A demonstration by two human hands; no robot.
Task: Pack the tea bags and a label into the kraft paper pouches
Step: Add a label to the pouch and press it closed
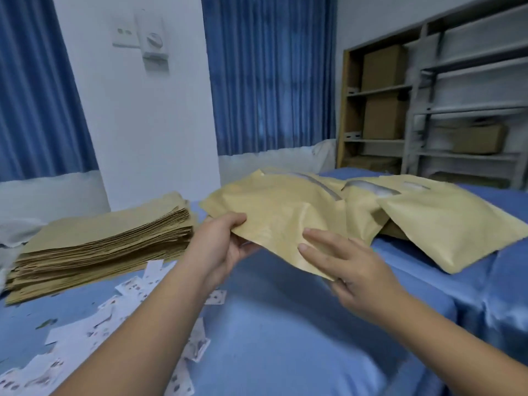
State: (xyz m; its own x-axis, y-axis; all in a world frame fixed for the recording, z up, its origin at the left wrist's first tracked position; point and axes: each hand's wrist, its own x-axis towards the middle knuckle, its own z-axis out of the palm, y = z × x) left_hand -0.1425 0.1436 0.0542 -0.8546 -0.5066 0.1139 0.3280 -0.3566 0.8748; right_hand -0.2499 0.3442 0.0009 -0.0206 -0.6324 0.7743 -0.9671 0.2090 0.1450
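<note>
I hold a filled kraft paper pouch (274, 212) above the blue cloth. My left hand (223, 247) pinches its near left corner, thumb on top. My right hand (343, 261) lies on the pouch's near right edge with fingers straight on top and the thumb underneath. Other filled pouches (445, 224) lie beyond it on the right, with clear windows showing. A tall stack of flat empty pouches (103, 247) sits at the left. White printed labels (128, 290) are scattered near me on the left. No tea bags are visible.
The work surface is covered with a blue cloth (285, 332). Metal shelves with cardboard boxes (383, 112) stand at the back right. Blue curtains and a white wall stand behind the table.
</note>
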